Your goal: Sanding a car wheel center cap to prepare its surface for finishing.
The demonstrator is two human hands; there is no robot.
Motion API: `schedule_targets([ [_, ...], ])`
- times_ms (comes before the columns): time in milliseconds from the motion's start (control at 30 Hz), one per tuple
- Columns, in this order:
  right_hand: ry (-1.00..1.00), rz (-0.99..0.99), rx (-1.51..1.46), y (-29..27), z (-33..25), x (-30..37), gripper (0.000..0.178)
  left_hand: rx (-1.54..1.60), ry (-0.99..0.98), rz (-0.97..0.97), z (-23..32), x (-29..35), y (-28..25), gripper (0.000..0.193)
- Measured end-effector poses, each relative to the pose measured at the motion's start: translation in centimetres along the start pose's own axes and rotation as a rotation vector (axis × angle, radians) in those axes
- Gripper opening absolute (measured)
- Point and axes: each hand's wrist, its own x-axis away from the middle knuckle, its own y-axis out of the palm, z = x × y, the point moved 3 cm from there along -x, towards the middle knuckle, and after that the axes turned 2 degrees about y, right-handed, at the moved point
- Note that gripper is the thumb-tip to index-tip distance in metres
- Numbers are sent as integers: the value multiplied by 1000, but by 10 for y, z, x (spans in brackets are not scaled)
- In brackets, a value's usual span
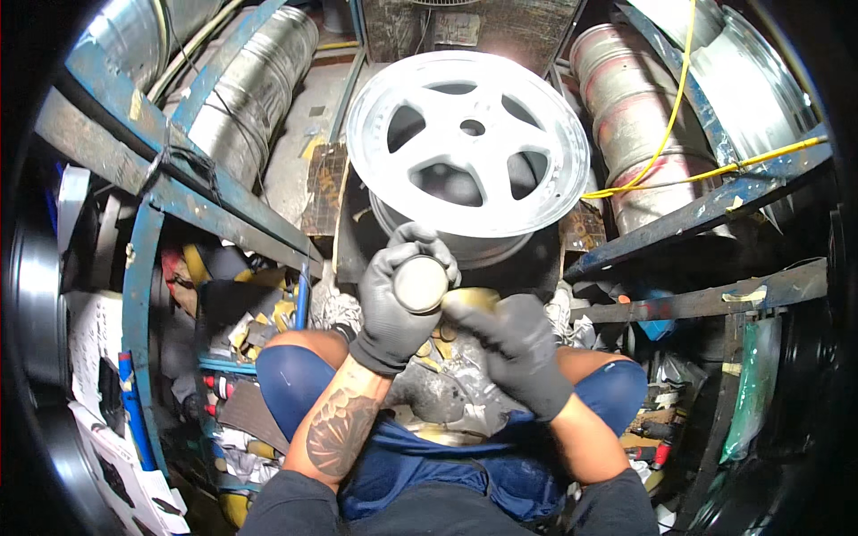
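Grey gloves cover both hands, raised close together in front of the wheel. My left hand (399,295) is closed around a small round piece with a cream face and dark rim (420,283), face up. Beside it on the right, my right hand (514,344) grips a flat yellowish piece (475,297). Motion smears that piece and the fingers, so its kind is unclear. Just beyond my hands, a silver-white five-spoke wheel rim (393,170) lies tilted on a dark support, spoked face up.
Blue metal frame bars (232,214) run along the left, with more bars (697,214) on the right. Metal drums (255,89) stand behind them. A yellow cable (675,116) hangs at the right. Scraps and tools (250,330) fill the shelves beside my knees.
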Motion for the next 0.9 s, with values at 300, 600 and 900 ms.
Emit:
schedule_targets([
  [300,261,128,-302,-4,12,12,55,51,-126,-17,-4,12,10,27],
  [600,263,143,-472,-11,18,4,20,102,-250,-26,-2,9,-1,40],
  [900,753,-15,-1407,-9,11,8,7,128,-307,211,0,21,9,41],
])
